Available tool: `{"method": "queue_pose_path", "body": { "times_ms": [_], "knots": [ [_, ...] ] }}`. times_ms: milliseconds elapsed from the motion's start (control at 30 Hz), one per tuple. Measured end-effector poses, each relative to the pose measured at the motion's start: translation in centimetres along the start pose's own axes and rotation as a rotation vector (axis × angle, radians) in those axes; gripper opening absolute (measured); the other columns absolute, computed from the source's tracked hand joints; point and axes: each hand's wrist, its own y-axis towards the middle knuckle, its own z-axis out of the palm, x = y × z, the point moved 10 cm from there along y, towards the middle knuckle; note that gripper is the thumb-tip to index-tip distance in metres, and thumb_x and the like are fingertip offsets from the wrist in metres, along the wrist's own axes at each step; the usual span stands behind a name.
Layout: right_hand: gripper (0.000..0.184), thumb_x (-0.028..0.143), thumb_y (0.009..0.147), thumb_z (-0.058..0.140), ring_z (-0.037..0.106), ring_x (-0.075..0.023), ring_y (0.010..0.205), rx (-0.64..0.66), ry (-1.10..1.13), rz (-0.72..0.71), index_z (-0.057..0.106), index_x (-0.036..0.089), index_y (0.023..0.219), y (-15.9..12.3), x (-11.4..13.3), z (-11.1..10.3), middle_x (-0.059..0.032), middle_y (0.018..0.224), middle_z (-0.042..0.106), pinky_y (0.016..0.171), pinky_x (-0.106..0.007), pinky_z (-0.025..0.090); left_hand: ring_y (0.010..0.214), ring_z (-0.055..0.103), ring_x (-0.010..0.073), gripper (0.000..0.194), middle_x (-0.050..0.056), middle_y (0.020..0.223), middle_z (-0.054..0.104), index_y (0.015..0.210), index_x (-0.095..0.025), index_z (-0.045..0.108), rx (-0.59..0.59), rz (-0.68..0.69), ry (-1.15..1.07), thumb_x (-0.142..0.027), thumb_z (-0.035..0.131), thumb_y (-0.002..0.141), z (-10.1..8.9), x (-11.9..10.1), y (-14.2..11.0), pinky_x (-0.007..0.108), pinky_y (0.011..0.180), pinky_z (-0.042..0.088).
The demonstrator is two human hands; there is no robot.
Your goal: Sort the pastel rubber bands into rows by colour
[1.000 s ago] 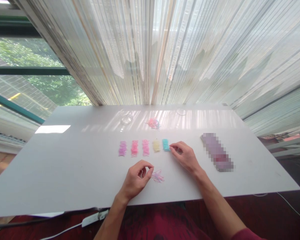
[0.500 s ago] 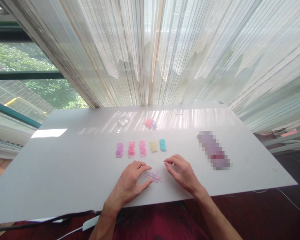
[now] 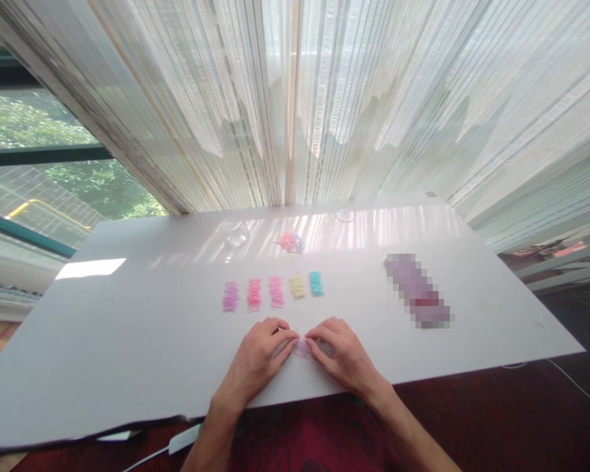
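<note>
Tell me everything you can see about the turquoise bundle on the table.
The turquoise bundle is a roughly rectangular stack of thin strands lying flat on the white table, longest front to back, at the right end of its row, apart from the pale yellow bundle. It looks rubbery or plastic; individual strands blur together. Nothing else touches it.

The surface [image 3: 152,380] looks smooth and faintly glossy to me, the curtain [image 3: 324,85] sheer cloth, the little strands [image 3: 303,349] plastic-like.

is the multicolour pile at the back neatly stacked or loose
Loose: the multicolour pile is jumbled, strands poking from its left edge.
</note>
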Motion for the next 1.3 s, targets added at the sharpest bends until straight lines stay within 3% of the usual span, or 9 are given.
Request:
{"method": "queue_pose_path", "body": {
  "times_ms": [233, 333, 433, 600, 767, 933, 1300],
  "knots": [
    [0.012, 0.018, 0.096, 0.062, 0.064, -0.0219, 0.083, -0.016, 0.048, 0.023, 0.068, 0.023, 0.106, 0.1, -0.1, -0.2, -0.005, 0.088, 0.069, 0.076, -0.036, 0.054, 0.081, 0.065, 0.0162, 0.014, 0.006, 0.099, 0.072, 0.102, -0.02, 0.07, -0.1, -0.062, -0.302, -0.023, 0.057, 0.1, -1.4, 0.1, 0.4, 0.027, 0.075, 0.053],
    [0.02, 0.021, 0.095, 0.064, 0.065, -0.02, 0.083, -0.041, 0.138, 0.026, 0.066, 0.023, 0.115, 0.6, 0.2, -0.5, -0.0046, 0.09, 0.068, 0.075, -0.033, 0.056, 0.071, 0.061, 0.0137, 0.016, 0.004, 0.092, 0.073, 0.099, -0.019, 0.07, -0.107, -0.16, -0.455, -0.027, 0.056, 0.101, -1.2, 0.8, 0.3, 0.024, 0.066, 0.05],
    [0.014, 0.024, 0.096, 0.064, 0.066, -0.0186, 0.08, -0.067, 0.195, 0.018, 0.067, 0.024, 0.11, 1.2, 0.6, -0.6, -0.0039, 0.088, 0.068, 0.073, -0.031, 0.056, 0.072, 0.062, 0.0149, 0.021, 0.005, 0.089, 0.073, 0.096, -0.018, 0.071, -0.104, -0.236, -0.539, -0.033, 0.056, 0.1, -0.6, 1.6, 0.2, 0.025, 0.065, 0.049],
    [0.008, 0.025, 0.098, 0.062, 0.065, -0.0176, 0.074, -0.087, 0.19, 0.013, 0.068, 0.023, 0.093, 1.8, 0.6, -0.4, -0.0028, 0.08, 0.068, 0.068, -0.03, 0.054, 0.062, 0.057, 0.0131, 0.024, 0.004, 0.079, 0.07, 0.097, -0.017, 0.071, -0.105, -0.305, -0.545, -0.037, 0.057, 0.099, 0.1, 2.8, -0.1, 0.024, 0.058, 0.046],
    [0.008, 0.023, 0.096, 0.061, 0.065, -0.0173, 0.073, -0.101, 0.184, -0.007, 0.067, 0.023, 0.092, 1.8, 0.3, -0.3, -0.0028, 0.079, 0.069, 0.068, -0.03, 0.053, 0.062, 0.055, 0.0115, 0.02, 0.003, 0.085, 0.07, 0.104, -0.018, 0.071, -0.15, -0.262, -0.555, -0.034, 0.068, 0.092, -0.1, 2.6, -0.2, 0.022, 0.057, 0.047],
    [0.007, 0.019, 0.094, 0.062, 0.064, -0.0167, 0.071, -0.111, 0.171, -0.022, 0.065, 0.022, 0.088, 1.7, 0.5, -0.6, -0.0023, 0.077, 0.067, 0.066, -0.028, 0.052, 0.064, 0.057, 0.0116, 0.015, 0.004, 0.085, 0.071, 0.093, -0.019, 0.073, -0.171, -0.234, -0.564, -0.031, 0.065, 0.095, -0.3, 2.3, 0.0, 0.021, 0.056, 0.046],
    [0.007, 0.018, 0.092, 0.062, 0.062, -0.0164, 0.068, -0.163, 0.19, -0.009, 0.064, 0.023, 0.087, 1.7, 0.7, -1.4, -0.0012, 0.074, 0.066, 0.062, -0.028, 0.053, 0.063, 0.057, 0.0115, 0.013, 0.004, 0.085, 0.07, 0.093, -0.018, 0.072, -0.164, -0.235, -0.52, -0.03, 0.064, 0.095, -0.3, 2.3, -0.1, 0.022, 0.057, 0.046]
  ]
}}
